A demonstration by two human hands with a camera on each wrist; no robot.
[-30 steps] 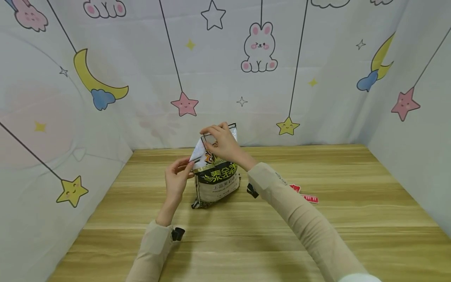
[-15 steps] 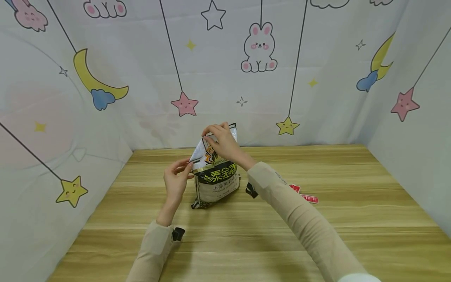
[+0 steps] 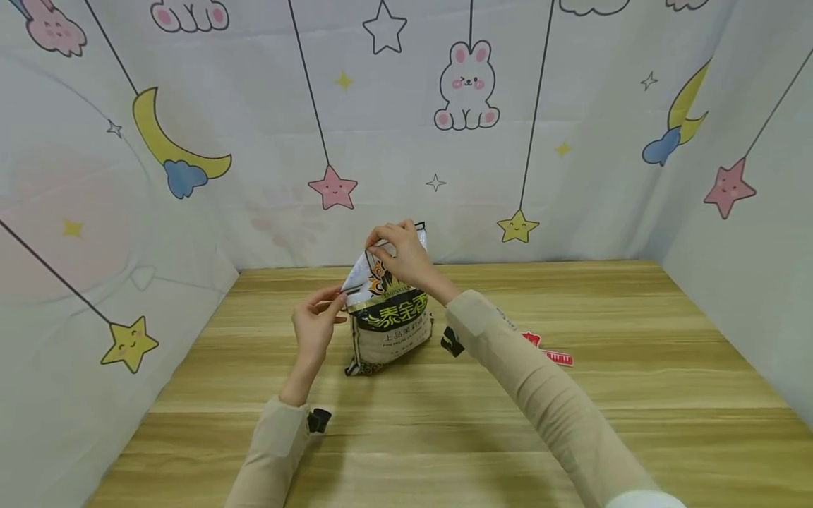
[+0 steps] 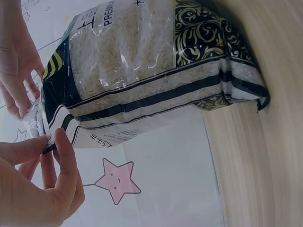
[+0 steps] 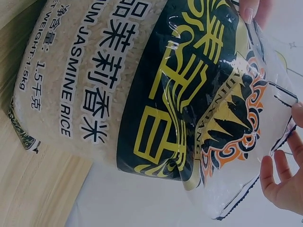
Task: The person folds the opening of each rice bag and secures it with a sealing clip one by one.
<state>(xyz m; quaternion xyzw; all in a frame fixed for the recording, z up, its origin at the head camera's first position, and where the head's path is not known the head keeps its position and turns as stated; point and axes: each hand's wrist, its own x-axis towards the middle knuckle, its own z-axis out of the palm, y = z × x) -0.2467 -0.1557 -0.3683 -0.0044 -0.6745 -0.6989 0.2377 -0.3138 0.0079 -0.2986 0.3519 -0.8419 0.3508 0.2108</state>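
Observation:
A clear-and-black plastic bag of jasmine rice [image 3: 392, 335] stands upright on the wooden table, its loose top above the grains. My left hand [image 3: 313, 328] pinches the bag's side edge near the top; in the left wrist view the thumb and fingers of that left hand [image 4: 49, 187] meet on the dark-edged film. Higher up, my right hand [image 3: 411, 262] pinches the top edge between thumb and fingers. The right wrist view shows the right hand [image 5: 286, 172] at that edge of the rice bag [image 5: 102, 80], which partly hides the grip.
To the right of the bag, partly behind the right sleeve [image 3: 533, 388], lie a red strip with white markings [image 3: 559, 358] and a small red piece [image 3: 532, 339]. A printed white curtain [image 3: 394, 127] hangs behind the wooden table [image 3: 406, 437].
My right thumb has moved up to the top edge, closer to the fingertips, and the right hand has shifted slightly right. My left hand has drifted slightly left. The bag stays in place.

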